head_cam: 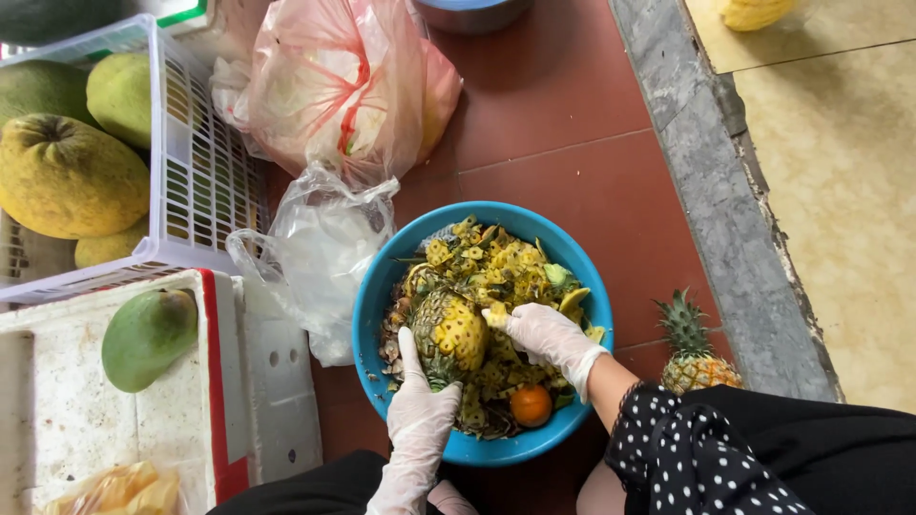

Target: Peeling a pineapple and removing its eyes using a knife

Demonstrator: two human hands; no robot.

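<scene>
Head view showed you over the blue basin [377, 286] on the red tile floor, both hands gloved. Your left hand [418, 420] gripped the pineapple [450, 332] from below, fingers wrapped around its lower end and thumb raised along its side. Your right hand [546, 336] sat curled at the fruit's upper right flank; whether it held a blade, I could not tell. About half the skin was off, by my judgement: yellow flesh showed on the right, rough rind remained on the left. Peelings [482, 262] filled the basin. 1 whole small pineapple [695, 355] waited untouched beside the basin.
</scene>
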